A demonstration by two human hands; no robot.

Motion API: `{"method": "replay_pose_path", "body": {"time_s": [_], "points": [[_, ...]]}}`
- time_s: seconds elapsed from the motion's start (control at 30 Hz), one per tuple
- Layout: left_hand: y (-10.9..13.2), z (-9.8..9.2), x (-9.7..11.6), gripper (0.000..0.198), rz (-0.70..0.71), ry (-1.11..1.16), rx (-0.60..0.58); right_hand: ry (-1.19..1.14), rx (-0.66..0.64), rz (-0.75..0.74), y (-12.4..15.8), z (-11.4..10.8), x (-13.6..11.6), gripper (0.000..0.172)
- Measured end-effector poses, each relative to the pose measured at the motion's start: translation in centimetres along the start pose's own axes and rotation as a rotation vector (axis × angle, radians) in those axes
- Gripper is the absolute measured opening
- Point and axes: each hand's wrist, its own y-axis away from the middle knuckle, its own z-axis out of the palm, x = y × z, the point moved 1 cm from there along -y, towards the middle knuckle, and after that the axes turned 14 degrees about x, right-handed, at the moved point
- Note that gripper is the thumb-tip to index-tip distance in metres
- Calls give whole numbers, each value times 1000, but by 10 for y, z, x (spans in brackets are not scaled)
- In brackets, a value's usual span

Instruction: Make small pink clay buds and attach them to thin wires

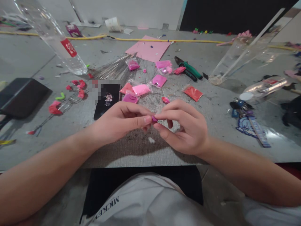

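Observation:
Between the fingertips of both hands is a small purple piece of modelling clay. My left hand pinches it from the left, thumb on the near side. From the right, my right hand closes thumb and fingers on the same piece. Just beyond the fingers lies a little red and pink clay piece. Farther off sit small bags of clay: a pink one, a magenta one and a red one. A black phone lies by my left wrist.
Green-handled pliers and thin wires lie farther back, near a pink sheet. A water bottle stands at left, behind red clay flowers and a black dustpan. Keys with a keychain lie at right.

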Motion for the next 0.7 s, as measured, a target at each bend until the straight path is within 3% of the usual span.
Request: {"method": "replay_pose_path", "body": {"time_s": [0.43, 0.7], "points": [[-3, 5, 1, 16, -11, 97, 71, 64, -2, -16, 4, -2, 5, 25], [-5, 4, -2, 18, -44, 190, 115, 7, 4, 48, 4, 3, 9, 13]]}}
